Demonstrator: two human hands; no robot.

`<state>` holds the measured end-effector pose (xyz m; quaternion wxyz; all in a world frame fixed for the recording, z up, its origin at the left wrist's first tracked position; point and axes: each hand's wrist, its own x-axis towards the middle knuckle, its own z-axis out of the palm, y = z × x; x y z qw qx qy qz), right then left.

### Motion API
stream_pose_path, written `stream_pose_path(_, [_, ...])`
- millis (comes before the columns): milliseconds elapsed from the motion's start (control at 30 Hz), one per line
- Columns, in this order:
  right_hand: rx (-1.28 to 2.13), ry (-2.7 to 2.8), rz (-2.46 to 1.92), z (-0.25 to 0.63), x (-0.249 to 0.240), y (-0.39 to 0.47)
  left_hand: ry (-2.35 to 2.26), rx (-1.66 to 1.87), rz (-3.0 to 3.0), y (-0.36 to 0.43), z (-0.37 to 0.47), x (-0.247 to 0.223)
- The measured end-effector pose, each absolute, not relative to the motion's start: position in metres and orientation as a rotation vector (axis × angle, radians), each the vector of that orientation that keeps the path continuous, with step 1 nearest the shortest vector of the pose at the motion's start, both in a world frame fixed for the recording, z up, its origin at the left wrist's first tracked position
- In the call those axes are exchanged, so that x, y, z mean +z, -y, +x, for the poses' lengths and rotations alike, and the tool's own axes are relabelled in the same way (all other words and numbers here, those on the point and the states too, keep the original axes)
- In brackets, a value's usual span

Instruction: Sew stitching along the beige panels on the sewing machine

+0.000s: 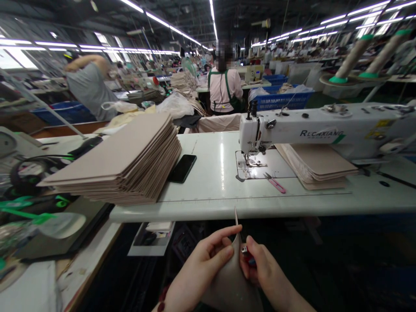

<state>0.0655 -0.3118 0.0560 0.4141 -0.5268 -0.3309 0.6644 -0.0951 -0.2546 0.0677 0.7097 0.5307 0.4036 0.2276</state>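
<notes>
In front of the table edge, my left hand (pixel 203 260) pinches a beige fabric piece (pixel 232 288) between thumb and fingers, its narrow edge pointing up and away from me. My right hand (pixel 264 268) is closed around a red lighter (pixel 247 255). The lighter's metal top sits close beside the edge of the fabric; I see no clear flame. Beyond my hands, pink-handled thread snips (pixel 276 184) lie on the sewing table (pixel 208 190). My fingers partly cover the lighter and the fabric.
A tall stack of beige panels (pixel 120 160) stands at left, with a black phone (pixel 183 168) beside it. The sewing machine (pixel 292 130) is at right, with folded beige pieces (pixel 321 164) under its arm. A drawer (pixel 151 242) hangs below the table. Co-workers sit beyond.
</notes>
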Motion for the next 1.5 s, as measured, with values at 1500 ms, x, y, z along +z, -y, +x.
stream_pose_path(1500, [1.585, 1.258, -1.322, 0.082, 0.044, 0.296, -0.714, 0.564, 1.008, 0.258, -0.098, 0.056])
